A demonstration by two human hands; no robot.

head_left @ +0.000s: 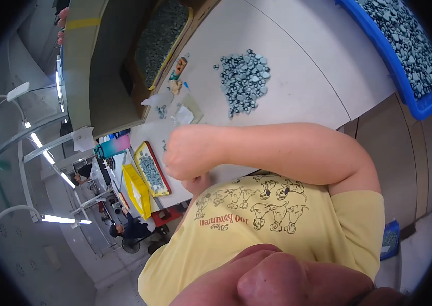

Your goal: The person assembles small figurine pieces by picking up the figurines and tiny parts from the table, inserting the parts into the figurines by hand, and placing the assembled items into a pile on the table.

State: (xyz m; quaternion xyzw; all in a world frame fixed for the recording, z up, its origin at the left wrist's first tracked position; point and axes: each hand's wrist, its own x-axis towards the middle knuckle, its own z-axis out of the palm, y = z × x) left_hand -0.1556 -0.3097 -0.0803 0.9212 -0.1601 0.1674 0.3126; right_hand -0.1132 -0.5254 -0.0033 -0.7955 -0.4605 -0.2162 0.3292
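Observation:
My right arm crosses in front of my chest, and my right hand (191,150) is closed in a fist over the table's near edge. Whatever its fingers hold, if anything, is hidden. Just below it shows a small part of my left hand (199,182), mostly covered by the right; its fingers cannot be made out. Beyond my forearm, a loose pile of small, shiny grey-green pebble-like pieces (244,81) lies on the pale table (297,76). A clear, flat plastic packet (188,109) is on the table past my right fist, with a few loose pieces near it.
A blue tray (404,84) full of similar pieces stands at far right. On the left are a yellow-rimmed tray (166,188) of pieces, a yellow tray (135,191) and a teal-and-pink bottle (111,147). A large open box (116,66) stands at back left. Another person (132,228) is farther off.

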